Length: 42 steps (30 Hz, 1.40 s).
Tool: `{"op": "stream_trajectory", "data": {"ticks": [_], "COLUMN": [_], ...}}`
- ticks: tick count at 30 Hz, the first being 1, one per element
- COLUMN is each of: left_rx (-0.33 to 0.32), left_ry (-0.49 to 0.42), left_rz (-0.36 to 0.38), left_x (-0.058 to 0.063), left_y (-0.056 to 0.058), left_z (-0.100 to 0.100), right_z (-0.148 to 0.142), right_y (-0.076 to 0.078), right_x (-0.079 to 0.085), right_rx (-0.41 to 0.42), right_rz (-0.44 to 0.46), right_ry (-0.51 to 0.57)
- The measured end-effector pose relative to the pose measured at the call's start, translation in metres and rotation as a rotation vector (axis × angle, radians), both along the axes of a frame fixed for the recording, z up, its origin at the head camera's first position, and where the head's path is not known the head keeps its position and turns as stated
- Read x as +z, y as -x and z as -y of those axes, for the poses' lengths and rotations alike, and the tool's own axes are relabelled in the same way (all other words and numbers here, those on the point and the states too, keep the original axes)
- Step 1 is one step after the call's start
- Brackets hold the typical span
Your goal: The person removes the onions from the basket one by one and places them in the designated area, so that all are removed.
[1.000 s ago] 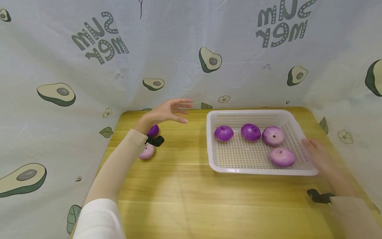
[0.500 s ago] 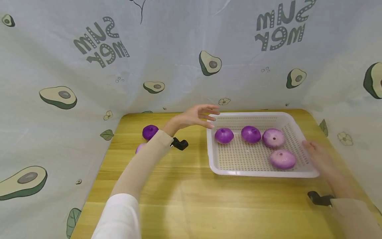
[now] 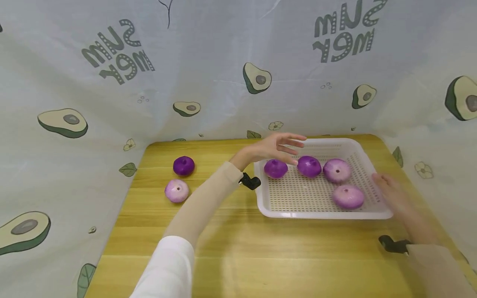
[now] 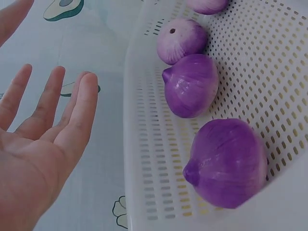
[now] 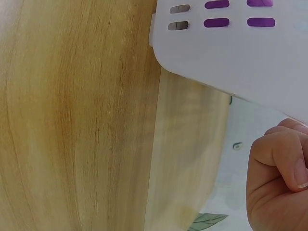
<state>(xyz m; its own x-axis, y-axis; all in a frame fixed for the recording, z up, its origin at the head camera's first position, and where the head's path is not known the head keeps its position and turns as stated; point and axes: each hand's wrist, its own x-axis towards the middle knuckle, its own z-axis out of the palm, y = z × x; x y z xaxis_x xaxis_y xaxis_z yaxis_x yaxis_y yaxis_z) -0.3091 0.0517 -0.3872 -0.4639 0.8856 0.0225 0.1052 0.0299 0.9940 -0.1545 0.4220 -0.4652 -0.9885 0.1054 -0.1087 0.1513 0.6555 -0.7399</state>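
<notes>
Fingers of the left hand stand apart from the thumb, holding nothing, above the white perforated plastic basket. Below the palm sits one dark red onion, and just past the thumb tip another onion; two paler red onions lie farther right of that grip. Curled fingers of the right hand lie at the basket's right wall; whether they clamp it, I cannot tell. Two more red onions rest on the wooden table, left of the left hand. Grasping well would mean centring the palm over one bulb and closing round its widest part, the right hand steadying the basket.
</notes>
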Motion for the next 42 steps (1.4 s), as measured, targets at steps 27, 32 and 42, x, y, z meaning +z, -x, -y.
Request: {"op": "stream_trajectory", "data": {"ticks": [27, 32, 42], "left_rx": [-0.052, -0.059, -0.149], "left_ry": [0.105, 0.138, 0.127], "left_rz": [0.020, -0.019, -0.152], "left_x": [-0.078, -0.082, -0.094], "left_y": [-0.036, -0.037, -0.043], "left_z": [-0.113, -0.123, -0.140], "right_z": [0.006, 0.003, 0.002], "right_y": [0.012, 0.012, 0.003], "right_x": [-0.005, -0.006, -0.003], "right_rx": [-0.026, -0.038, -0.048], "right_rz": [-0.042, -0.047, -0.030], "right_ry": [0.048, 0.039, 0.015]}}
